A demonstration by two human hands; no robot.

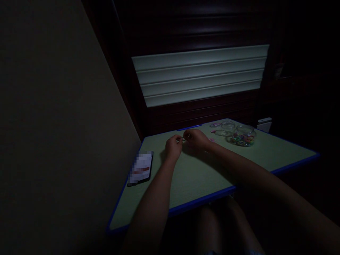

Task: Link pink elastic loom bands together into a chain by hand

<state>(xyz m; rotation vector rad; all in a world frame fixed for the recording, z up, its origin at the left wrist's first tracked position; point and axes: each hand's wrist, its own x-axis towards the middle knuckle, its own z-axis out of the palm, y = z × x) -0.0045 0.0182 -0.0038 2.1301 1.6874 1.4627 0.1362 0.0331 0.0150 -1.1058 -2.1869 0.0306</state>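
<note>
Over the far part of the pale table, my left hand (173, 147) and my right hand (197, 140) almost meet. Both are closed in a pinch on a small thin band (183, 139), light in colour and looped like a hair tie. Fingers cover most of it, and the dim light hides its detail. To the right of my right hand stands a clear jar (243, 137) with several coloured bands inside. Small pink pieces (213, 140) lie between that hand and the jar.
The table (186, 191) has a blue edge. A phone (140, 168) with a lit screen lies at its left side. Behind the jar are a clear round lid or dish (227, 125) and more pink pieces (215, 125). A wall (66, 124) rises close on the left.
</note>
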